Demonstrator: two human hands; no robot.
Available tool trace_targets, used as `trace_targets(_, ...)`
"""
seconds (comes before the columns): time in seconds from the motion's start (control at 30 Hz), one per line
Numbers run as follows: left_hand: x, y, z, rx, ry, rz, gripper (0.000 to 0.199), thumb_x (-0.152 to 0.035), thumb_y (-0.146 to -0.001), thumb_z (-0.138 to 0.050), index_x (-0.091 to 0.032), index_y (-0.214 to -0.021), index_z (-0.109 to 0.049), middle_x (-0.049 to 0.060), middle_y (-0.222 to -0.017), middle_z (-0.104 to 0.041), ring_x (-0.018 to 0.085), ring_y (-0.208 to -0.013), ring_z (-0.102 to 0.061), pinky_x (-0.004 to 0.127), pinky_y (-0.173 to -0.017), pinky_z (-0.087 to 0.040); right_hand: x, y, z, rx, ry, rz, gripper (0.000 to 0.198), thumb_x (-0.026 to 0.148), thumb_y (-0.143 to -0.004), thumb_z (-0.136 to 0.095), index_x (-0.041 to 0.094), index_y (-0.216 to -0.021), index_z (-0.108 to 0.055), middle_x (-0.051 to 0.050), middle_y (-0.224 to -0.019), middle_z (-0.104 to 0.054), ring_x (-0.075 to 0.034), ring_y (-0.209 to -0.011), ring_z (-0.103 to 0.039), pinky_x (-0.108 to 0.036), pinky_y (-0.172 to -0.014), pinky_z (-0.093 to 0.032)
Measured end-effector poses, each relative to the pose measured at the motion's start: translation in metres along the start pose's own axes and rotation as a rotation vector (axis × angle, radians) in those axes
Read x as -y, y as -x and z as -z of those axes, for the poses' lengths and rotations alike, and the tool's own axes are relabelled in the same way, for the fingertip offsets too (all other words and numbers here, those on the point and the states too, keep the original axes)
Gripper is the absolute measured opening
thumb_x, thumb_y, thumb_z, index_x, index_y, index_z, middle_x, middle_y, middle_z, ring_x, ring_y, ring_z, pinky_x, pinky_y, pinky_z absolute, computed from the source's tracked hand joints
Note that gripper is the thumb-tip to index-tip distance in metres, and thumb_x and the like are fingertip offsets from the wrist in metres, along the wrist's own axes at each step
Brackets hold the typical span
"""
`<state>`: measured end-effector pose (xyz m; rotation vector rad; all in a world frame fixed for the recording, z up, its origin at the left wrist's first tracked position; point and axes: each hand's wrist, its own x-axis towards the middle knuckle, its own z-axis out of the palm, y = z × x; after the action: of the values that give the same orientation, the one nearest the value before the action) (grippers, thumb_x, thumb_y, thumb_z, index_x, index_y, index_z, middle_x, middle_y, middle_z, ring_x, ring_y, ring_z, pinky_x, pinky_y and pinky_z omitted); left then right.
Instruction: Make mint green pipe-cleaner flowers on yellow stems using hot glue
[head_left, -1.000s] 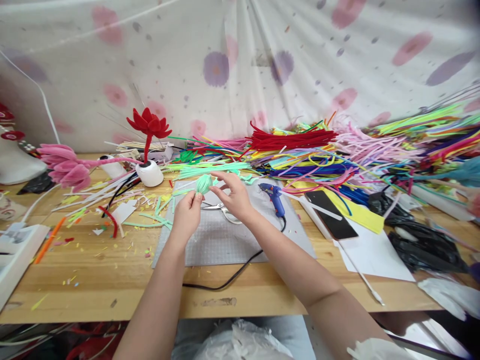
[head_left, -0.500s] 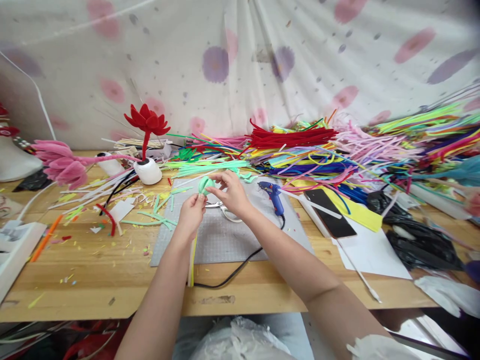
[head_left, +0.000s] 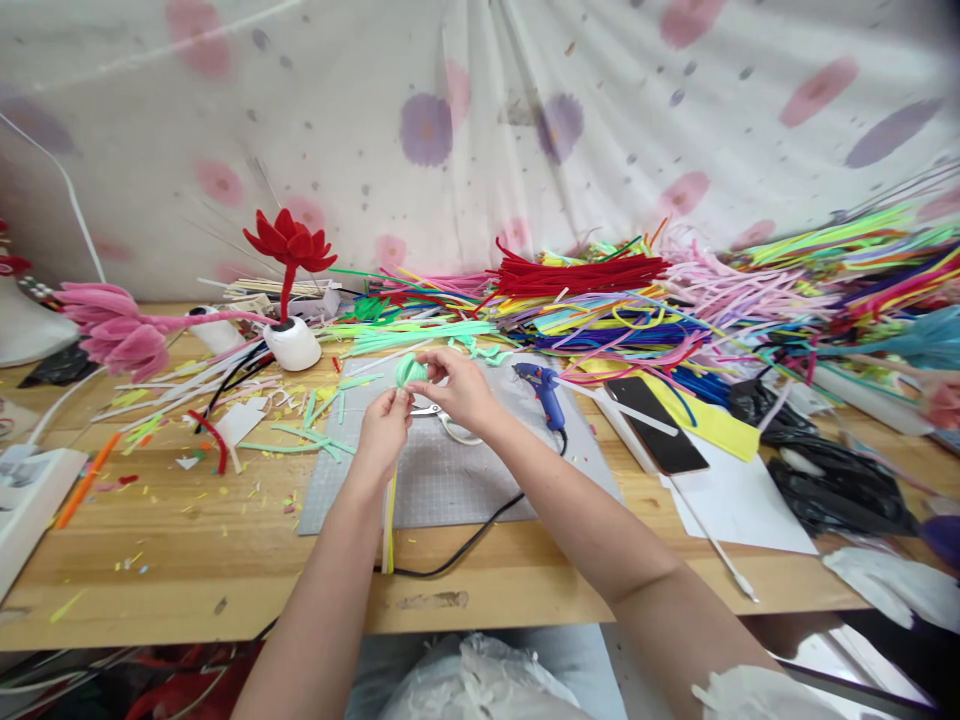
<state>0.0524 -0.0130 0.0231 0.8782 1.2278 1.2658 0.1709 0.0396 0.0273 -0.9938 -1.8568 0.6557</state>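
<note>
Between my two hands is a small mint-green pipe-cleaner flower [head_left: 409,371], its loops bunched into a rounded shape. My left hand [head_left: 385,425] pinches it from below, and yellow and white pipe-cleaner stems [head_left: 389,520] hang down under that hand. My right hand [head_left: 459,385] closes its thumb and fingers on the flower's right side. Partly hidden behind the hands, a pair of scissors [head_left: 457,430] lies on the grey cutting mat [head_left: 480,490]. A blue glue gun [head_left: 545,392] rests on the mat to the right of my right hand.
Heaps of coloured pipe cleaners [head_left: 585,275] line the back. A red flower in a white pot [head_left: 292,346] and a pink flower [head_left: 116,325] stand left. A phone [head_left: 660,425] lies right. The glue gun's black cord [head_left: 465,548] crosses the front; mint-green offcuts [head_left: 319,440] lie left.
The view has shifted very slightly. My right hand's fingers have moved a little lower around the green flower; both hands keep their hold on it.
</note>
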Motion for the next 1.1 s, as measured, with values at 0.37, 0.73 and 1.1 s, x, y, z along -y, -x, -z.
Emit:
trace_targets(0.37, 0.001, -0.002, 0.000, -0.041, -0.063, -0.020, 0.024, -0.031, -0.080, -0.051, -0.015, -0.063, -0.045, -0.007, -0.052, -0.030, 0.003, -0.041, -0.023, 0.016, -0.037, -0.013, 0.003, -0.001, -0.002, -0.005, 0.061, -0.050, 0.021, 0.028, -0.070, -0.067, 0.016, -0.085, -0.059, 0.001, -0.067, -0.053, -0.011, -0.066, -0.048, -0.025, -0.064, -0.038)
trace_targets(0.73, -0.004, -0.001, 0.002, 0.103, 0.159, 0.177, 0.017, -0.023, -0.084, -0.045, -0.014, -0.069, -0.045, -0.008, -0.052, -0.028, 0.001, -0.035, -0.020, 0.011, -0.033, -0.011, -0.009, -0.002, 0.003, -0.027, -0.121, -0.061, 0.036, 0.035, -0.071, -0.065, 0.017, -0.099, -0.055, 0.000, -0.077, -0.050, -0.011, -0.068, -0.047, -0.026, -0.065, -0.041)
trace_targets(1.1, -0.004, -0.001, 0.010, 0.374, 0.487, 0.443, 0.017, -0.021, -0.079, -0.048, -0.013, -0.065, -0.042, -0.007, -0.054, -0.024, 0.001, -0.037, -0.019, 0.011, -0.030, -0.012, -0.004, -0.017, 0.015, 0.298, -0.173, 0.155, 0.026, 0.028, -0.089, -0.039, 0.018, -0.086, -0.063, -0.006, -0.097, -0.061, -0.014, -0.099, -0.052, -0.030, -0.090, -0.037)
